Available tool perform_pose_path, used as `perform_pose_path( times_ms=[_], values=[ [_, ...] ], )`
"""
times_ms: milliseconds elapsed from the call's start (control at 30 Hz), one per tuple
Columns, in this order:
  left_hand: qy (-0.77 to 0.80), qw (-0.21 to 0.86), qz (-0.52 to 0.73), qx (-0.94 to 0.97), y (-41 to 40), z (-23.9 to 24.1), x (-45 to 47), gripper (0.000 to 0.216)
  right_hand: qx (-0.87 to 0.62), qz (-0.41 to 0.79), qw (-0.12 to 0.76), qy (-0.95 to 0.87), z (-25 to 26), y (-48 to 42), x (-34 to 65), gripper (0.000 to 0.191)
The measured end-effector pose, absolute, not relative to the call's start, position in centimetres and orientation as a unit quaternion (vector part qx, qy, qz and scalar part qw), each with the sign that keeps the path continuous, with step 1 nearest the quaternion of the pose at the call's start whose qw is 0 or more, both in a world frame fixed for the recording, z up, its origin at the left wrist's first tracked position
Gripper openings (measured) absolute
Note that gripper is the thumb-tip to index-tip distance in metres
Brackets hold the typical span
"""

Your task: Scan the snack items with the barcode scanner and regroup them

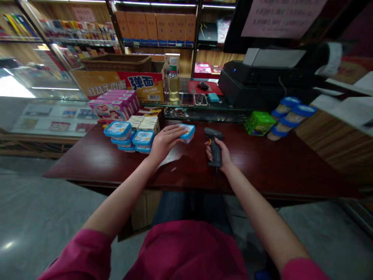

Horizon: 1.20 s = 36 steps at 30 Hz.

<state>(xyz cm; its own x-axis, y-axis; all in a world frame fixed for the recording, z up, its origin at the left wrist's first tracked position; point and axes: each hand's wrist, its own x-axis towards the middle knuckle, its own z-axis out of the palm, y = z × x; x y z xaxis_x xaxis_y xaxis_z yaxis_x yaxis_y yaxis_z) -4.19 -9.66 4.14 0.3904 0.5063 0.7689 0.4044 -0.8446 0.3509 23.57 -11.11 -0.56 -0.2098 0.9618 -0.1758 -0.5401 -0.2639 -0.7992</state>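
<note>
My left hand (166,140) is closed over a small plastic tub (187,133) with a light blue lid, tilted just above the dark red counter. In my right hand (220,152) is a black barcode scanner (215,146), gripped by its handle, its head pointing away from me and its cord hanging down. To the left of my left hand stand stacked blue-lidded tubs (119,132) of the same kind. Behind these are white boxes (145,123) and pink-purple boxes (115,105).
A green package (259,123) and stacked blue-capped jars (288,116) stand on the right. Towards the back are a bottle (174,83), a phone (201,100), a computer mouse (203,85) and a black printer-like machine (262,77). The counter's front edge (186,184) runs before my body.
</note>
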Motion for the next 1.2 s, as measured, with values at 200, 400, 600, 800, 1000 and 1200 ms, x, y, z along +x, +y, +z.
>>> perform_pose_path(
  times_ms=[200, 400, 600, 800, 1000, 1200],
  values=[
    [0.285, 0.084, 0.388, 0.873, -4.6, -1.1, -0.7, 0.036, -0.343, 0.677, 0.586, -0.282, -0.4, -11.3, 27.3, 0.035],
    [0.352, 0.115, 0.346, 0.862, -4.5, -1.6, 0.6, 0.04, -0.344, 0.695, 0.566, -0.279, -0.6, -10.9, 27.5, 0.037],
    [0.515, 0.205, 0.383, 0.739, -4.9, -2.0, 4.8, 0.08, -0.348, 0.73, 0.504, -0.304, -0.2, -9.1, 27.7, 0.037],
    [0.44, 0.481, 0.534, 0.538, -1.9, -1.6, 5.0, 0.059, -0.302, 0.769, 0.466, -0.317, -0.2, -7.9, 28.7, 0.037],
    [0.284, 0.701, 0.543, 0.366, -1.2, -1.6, 2.5, 0.048, -0.246, 0.785, 0.469, -0.32, -0.3, -9.5, 28.7, 0.034],
    [0.265, 0.712, 0.47, 0.449, -2.1, -1.5, 2.9, 0.072, -0.245, 0.784, 0.459, -0.338, 0.2, -10.7, 27.7, 0.036]
  ],
)
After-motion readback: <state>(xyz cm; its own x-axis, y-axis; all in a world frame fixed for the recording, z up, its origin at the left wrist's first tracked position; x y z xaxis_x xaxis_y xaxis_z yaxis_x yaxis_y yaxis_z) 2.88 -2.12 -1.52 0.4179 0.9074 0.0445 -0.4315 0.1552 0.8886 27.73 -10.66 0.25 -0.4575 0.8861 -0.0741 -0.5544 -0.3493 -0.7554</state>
